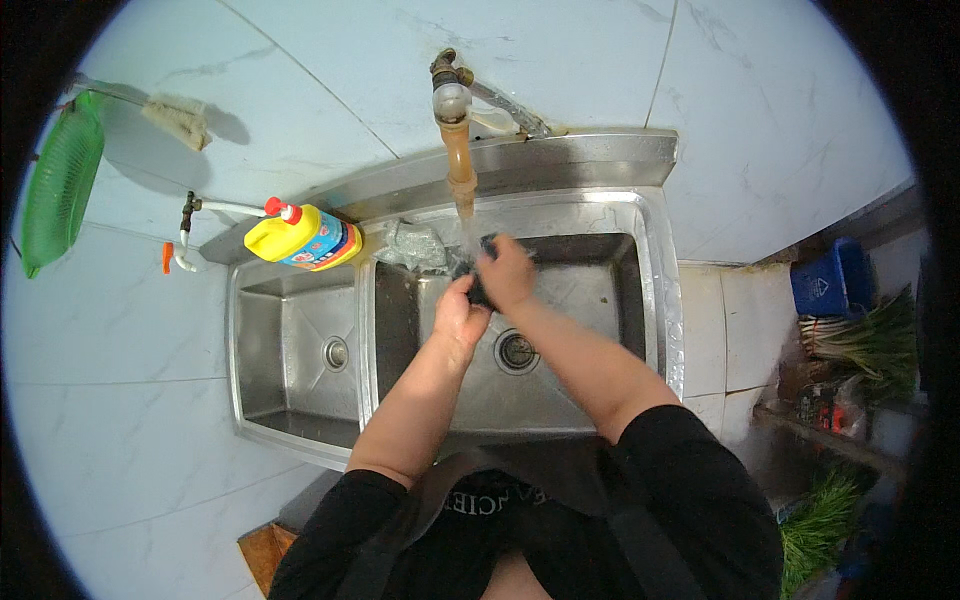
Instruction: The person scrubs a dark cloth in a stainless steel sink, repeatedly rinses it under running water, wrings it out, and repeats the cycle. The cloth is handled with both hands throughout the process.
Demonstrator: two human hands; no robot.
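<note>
Over the larger basin of a stainless steel sink (465, 405), both hands are gripping a small dark object (478, 291). Fingers cover most of it, so its kind cannot be told. My left hand (460, 319) has it from the lower left. On its upper right side is my right hand (511, 276), slightly blurred. Water from the tap (459, 150) runs down onto the object and the fingers. A crumpled grey-green cloth (414, 246) lies on the sink's back ledge, just left of the hands.
A yellow detergent bottle (304, 241) with a red pump stands behind the smaller basin (315, 375). On the left wall hang a green plastic basket (64, 184) and a brush (176, 120). At right are a blue bin (829, 281), spring onions (862, 337) and leafy greens (821, 529).
</note>
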